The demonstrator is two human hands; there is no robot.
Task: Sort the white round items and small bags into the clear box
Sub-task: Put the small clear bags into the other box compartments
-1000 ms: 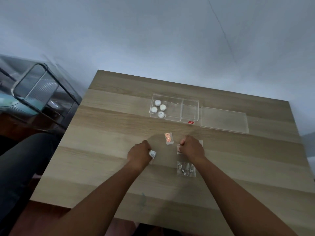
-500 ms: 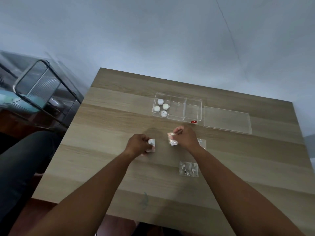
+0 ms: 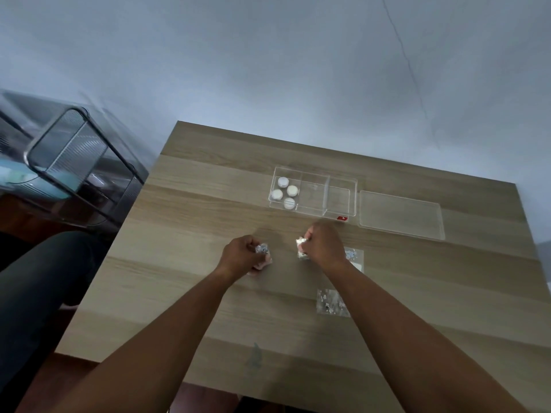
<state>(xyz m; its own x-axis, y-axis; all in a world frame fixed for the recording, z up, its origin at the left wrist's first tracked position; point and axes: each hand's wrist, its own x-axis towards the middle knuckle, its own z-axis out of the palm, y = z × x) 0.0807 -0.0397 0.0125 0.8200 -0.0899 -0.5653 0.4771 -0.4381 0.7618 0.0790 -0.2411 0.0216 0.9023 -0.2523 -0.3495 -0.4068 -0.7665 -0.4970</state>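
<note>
A clear box (image 3: pixel 341 176) with three compartments stands on the wooden table (image 3: pixel 185 222). Its left compartment holds several white round items (image 3: pixel 284 193); the other two look empty. My left hand (image 3: pixel 243 256) is closed around a small bag (image 3: pixel 262 249) just above the table. My right hand (image 3: pixel 323 245) grips another small bag (image 3: pixel 301 248) in front of the box. A third small bag (image 3: pixel 353 257) lies partly hidden behind my right wrist. One more small bag (image 3: pixel 332 302) lies flat beside my right forearm.
The box's clear lid (image 3: pixel 401 214) lies flat to the right of the box. A dark glass-sided cabinet (image 3: pixel 68 156) stands off the table's left edge. My dark-clothed leg (image 3: pixel 32 293) shows at the lower left.
My right hand left the bag by my forearm, moved forward and took hold of the small bag lying in front of the box. My left hand kept its bag and shifted slightly.
</note>
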